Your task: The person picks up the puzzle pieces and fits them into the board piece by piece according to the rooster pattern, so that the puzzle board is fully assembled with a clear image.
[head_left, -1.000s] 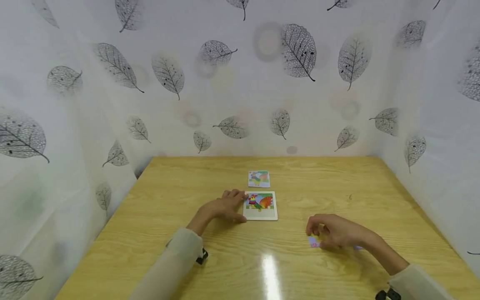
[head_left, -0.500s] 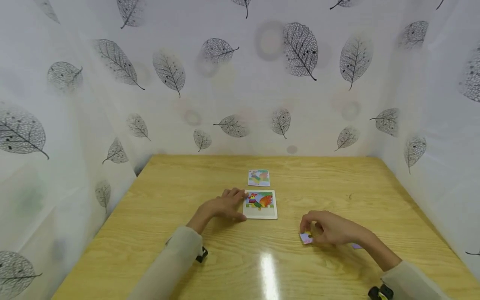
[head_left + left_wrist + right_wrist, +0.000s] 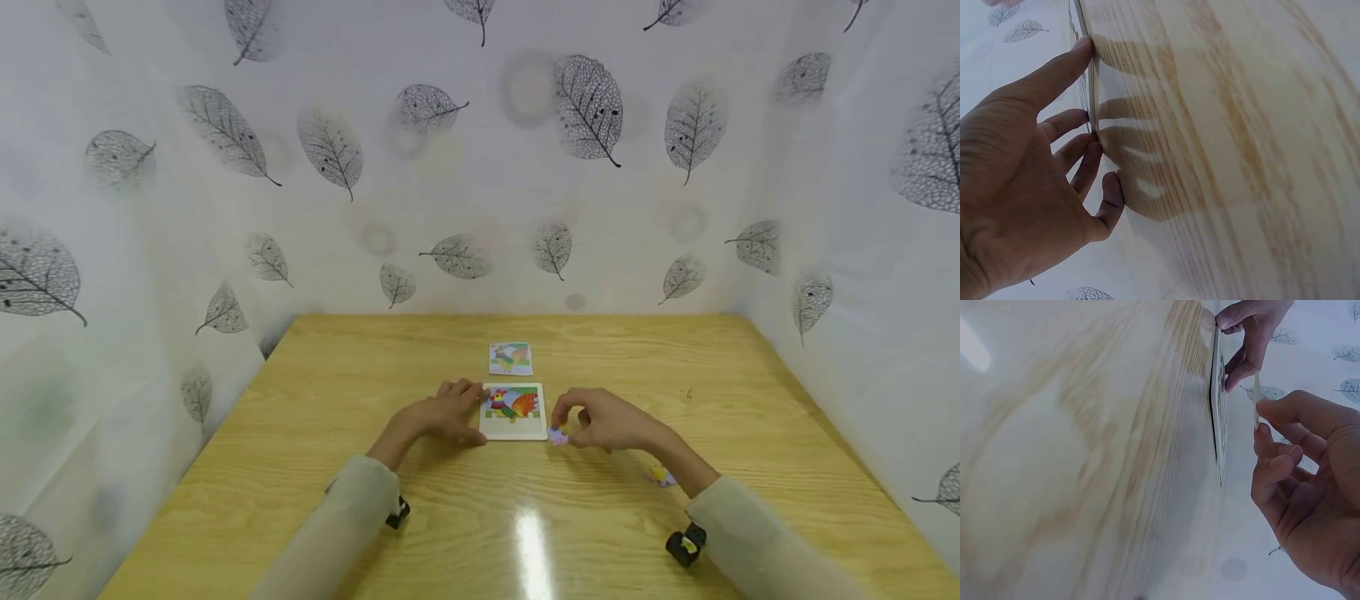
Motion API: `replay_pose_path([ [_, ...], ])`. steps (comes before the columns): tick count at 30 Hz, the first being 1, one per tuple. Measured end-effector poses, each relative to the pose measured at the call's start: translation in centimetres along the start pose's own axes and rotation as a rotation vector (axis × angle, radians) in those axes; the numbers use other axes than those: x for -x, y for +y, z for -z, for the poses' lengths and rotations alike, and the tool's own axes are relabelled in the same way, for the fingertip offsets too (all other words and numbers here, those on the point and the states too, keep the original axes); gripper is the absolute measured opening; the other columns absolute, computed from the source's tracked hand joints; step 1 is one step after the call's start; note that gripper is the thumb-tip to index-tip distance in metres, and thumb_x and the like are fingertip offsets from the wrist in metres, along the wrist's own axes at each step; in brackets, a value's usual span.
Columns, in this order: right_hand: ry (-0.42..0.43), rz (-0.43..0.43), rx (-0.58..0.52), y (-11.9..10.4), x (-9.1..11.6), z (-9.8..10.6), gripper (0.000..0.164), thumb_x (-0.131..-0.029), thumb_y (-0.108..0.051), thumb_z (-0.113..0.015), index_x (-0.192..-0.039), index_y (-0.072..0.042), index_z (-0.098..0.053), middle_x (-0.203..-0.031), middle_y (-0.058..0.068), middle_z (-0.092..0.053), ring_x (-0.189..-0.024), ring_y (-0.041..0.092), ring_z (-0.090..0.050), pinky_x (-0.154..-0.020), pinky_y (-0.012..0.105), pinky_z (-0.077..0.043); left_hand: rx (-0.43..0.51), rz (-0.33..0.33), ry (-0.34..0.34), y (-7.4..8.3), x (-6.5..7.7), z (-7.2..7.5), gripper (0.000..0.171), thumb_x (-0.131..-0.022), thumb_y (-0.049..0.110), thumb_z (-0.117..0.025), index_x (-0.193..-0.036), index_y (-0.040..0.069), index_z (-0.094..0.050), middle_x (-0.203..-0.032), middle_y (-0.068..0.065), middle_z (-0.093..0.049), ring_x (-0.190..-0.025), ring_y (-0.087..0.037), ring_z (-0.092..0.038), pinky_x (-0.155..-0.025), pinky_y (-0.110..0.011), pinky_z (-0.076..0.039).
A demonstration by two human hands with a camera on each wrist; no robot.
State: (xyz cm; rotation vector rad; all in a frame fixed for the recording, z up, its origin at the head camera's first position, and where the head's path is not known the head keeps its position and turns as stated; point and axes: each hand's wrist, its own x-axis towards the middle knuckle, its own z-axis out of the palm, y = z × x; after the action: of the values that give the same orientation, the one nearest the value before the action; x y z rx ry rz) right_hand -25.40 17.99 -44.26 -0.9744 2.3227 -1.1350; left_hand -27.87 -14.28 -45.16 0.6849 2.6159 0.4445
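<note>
In the head view a white-framed puzzle tray (image 3: 517, 430) lies mid-table, a bright rooster picture filling its upper part and its lower strip bare. My left hand (image 3: 444, 415) rests at the tray's left side, thumb and fingertips touching the edge; the left wrist view shows the fingers (image 3: 1060, 75) spread along that edge. Just right of the tray, my right hand (image 3: 611, 423) pinches a puzzle piece (image 3: 557, 436) with lilac and yellow on it. Seen from the right wrist, this thin piece (image 3: 1257, 403) stands edge-on between thumb and fingertips, above the table.
Behind the tray lies a small card (image 3: 510, 358) with a paler rooster picture. Another puzzle piece (image 3: 662, 475), yellow and lilac, lies under the right forearm. The wooden table (image 3: 375, 350) ends at a white leaf-print curtain (image 3: 465, 167) at the back and sides.
My right hand has picked up the puzzle piece from the right and carried it left and forward to the tray's right edge. The other loose piece is more exposed. My left hand stays put.
</note>
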Motion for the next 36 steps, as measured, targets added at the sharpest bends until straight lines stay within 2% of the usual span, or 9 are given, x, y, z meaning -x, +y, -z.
replay_pose_path([
  [6, 0.029, 0.0, 0.049, -0.3, -2.8, -1.2, 0.021, -0.092, 0.003, -0.068, -0.108, -0.011, -0.07, -0.113, 0.006, -0.065, -0.048, 0.005, -0.04, -0.044, 0.021, -0.04, -0.001, -0.004, 0.005, -0.1, -0.1, -0.1, 0.08, -0.095, 0.041, -0.074, -0.159, 0.01, -0.036, -0.163, -0.016, -0.03, -0.148, -0.041, -0.027, -0.117, -0.065, -0.034],
  [11, 0.063, 0.039, 0.127, -0.7, -5.1, -2.4, 0.022, -0.085, 0.003, -0.072, -0.103, -0.009, -0.072, -0.104, 0.002, -0.068, -0.076, 0.016, -0.059, -0.064, 0.024, -0.05, 0.019, -0.005, 0.015, 0.0, -0.1, 0.0, 0.081, -0.093, 0.043, -0.077, -0.157, 0.012, -0.039, -0.162, -0.014, -0.033, -0.146, -0.041, -0.03, -0.115, -0.066, -0.037],
  [13, 0.07, 0.055, 0.17, -1.0, -6.1, -2.9, 0.021, -0.082, 0.001, -0.073, -0.101, -0.009, -0.073, -0.101, 0.001, -0.07, -0.089, 0.02, -0.061, -0.073, 0.027, -0.052, 0.013, 0.002, 0.011, -0.1, -0.1, -0.2, 0.082, -0.092, 0.044, -0.077, -0.157, 0.012, -0.04, -0.161, -0.014, -0.034, -0.146, -0.04, -0.031, -0.114, -0.065, -0.039],
  [16, 0.084, 0.044, 0.208, -1.2, -7.3, -3.5, 0.02, -0.081, -0.001, -0.073, -0.098, -0.011, -0.074, -0.098, -0.001, -0.07, -0.089, 0.018, -0.061, -0.075, 0.03, -0.052, 0.001, 0.012, 0.015, -0.3, -0.2, -0.4, 0.081, -0.092, 0.045, -0.078, -0.156, 0.012, -0.04, -0.161, -0.013, -0.035, -0.145, -0.04, -0.032, -0.112, -0.065, -0.041],
  [19, 0.088, 0.012, 0.191, -1.3, -8.2, -4.0, 0.017, -0.083, -0.002, -0.076, -0.097, -0.012, -0.074, -0.097, -0.002, -0.071, -0.089, 0.016, -0.061, -0.079, 0.035, -0.054, -0.004, 0.008, 0.028, -0.3, -0.3, -0.4, 0.08, -0.091, 0.044, -0.078, -0.155, 0.012, -0.041, -0.159, -0.013, -0.036, -0.143, -0.04, -0.033, -0.11, -0.065, -0.043],
  [23, 0.06, -0.002, 0.159, -1.3, -9.0, -4.6, 0.013, -0.087, -0.003, -0.077, -0.096, -0.011, -0.073, -0.098, -0.003, -0.071, -0.099, 0.016, -0.064, -0.092, 0.042, -0.057, -0.009, 0.001, 0.017, -0.1, -0.2, -0.3, 0.078, -0.092, 0.044, -0.078, -0.153, 0.012, -0.042, -0.155, -0.011, -0.038, -0.141, -0.038, -0.034, -0.108, -0.063, -0.046],
  [30, 0.068, -0.007, 0.167, -1.6, -9.4, -5.1, 0.008, -0.09, -0.006, -0.076, -0.096, -0.011, -0.073, -0.097, -0.003, -0.07, -0.092, 0.014, -0.063, -0.083, 0.036, -0.057, 0.008, -0.002, 0.011, 0.1, 0.0, -0.2, 0.076, -0.093, 0.043, -0.077, -0.153, 0.014, -0.042, -0.153, -0.01, -0.038, -0.141, -0.038, -0.033, -0.107, -0.065, -0.046],
  [36, 0.082, 0.0, 0.172, -1.5, -9.6, -5.2, 0.008, -0.092, -0.009, -0.078, -0.098, -0.009, -0.073, -0.098, -0.001, -0.071, -0.093, 0.015, -0.063, -0.085, 0.037, -0.058, 0.012, 0.014, 0.005, 0.2, 0.2, 0.1, 0.08, -0.093, 0.044, -0.077, -0.156, 0.013, -0.039, -0.157, -0.009, -0.036, -0.143, -0.036, -0.032, -0.109, -0.064, -0.044],
])
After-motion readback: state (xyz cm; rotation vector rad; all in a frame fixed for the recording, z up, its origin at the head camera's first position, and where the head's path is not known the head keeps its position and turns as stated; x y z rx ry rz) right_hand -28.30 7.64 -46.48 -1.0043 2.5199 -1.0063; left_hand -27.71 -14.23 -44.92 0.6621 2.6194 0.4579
